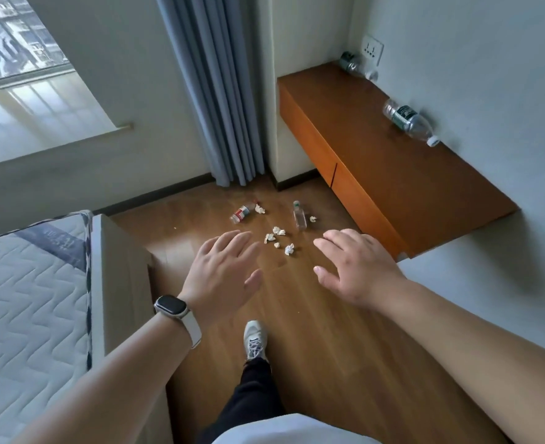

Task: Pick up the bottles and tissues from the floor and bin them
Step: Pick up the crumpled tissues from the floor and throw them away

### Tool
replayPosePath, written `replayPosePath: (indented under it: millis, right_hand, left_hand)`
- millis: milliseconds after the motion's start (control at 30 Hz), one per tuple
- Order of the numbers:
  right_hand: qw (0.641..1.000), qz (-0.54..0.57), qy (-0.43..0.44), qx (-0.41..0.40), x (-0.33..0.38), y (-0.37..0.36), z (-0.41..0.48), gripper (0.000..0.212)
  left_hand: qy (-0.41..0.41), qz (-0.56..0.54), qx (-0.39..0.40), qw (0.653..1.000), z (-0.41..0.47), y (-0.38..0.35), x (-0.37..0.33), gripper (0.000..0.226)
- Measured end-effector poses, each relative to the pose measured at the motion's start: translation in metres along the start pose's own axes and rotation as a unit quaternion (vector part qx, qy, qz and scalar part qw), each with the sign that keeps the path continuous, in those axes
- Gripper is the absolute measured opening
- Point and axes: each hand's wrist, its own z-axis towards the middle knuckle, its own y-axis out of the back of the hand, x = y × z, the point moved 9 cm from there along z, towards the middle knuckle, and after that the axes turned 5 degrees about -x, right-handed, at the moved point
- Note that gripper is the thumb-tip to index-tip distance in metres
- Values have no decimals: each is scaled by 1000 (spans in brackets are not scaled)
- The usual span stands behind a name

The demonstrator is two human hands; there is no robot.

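Note:
On the wooden floor [312, 315] ahead lie two clear plastic bottles: one with a red label [243, 213] on its side at the left, and one with a green cap [299, 215] pointing away. Several crumpled white tissues [279, 240] are scattered between and around them. My left hand [224, 274], with a watch on the wrist, and my right hand [357, 267] are both stretched forward with fingers spread, well above the floor, holding nothing. No bin is in view.
A wall-mounted wooden shelf [389, 174] at the right carries two more bottles, one [409, 120] lying near the wall and one [356, 65] by the socket. A bed [30, 299] with a bare mattress is at the left. A grey curtain [219, 91] hangs ahead. My shoe [255, 339] is on the floor.

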Motion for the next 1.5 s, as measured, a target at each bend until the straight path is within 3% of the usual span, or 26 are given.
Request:
replayPosePath:
  millis: [433,733,867,1033,1267,1500]
  right_hand:
    - [992,-17,-82,91,-24,-76,212,57]
    - [981,47,-155,110,-67,-165,274,54]
    - [974,77,-183,109,-108,-255,294,52]
    - [959,136,-219,119,-148,-402,311,51]
    - [968,104,-165,159,-202,-573,337,51]
    - [955,48,-57,287,-257,-745,349,53]
  left_hand:
    - [-21,-70,43,996,155,-117,184,39]
    - [10,-126,77,989,206,-217,229,42]
    - [7,-119,76,990,234,-301,243,43]
    - [12,-117,134,984,247,-445,246,46]
    - [23,-122,174,977,246,-640,227,43]
    - [120,-139,236,954,237,-825,230,48]
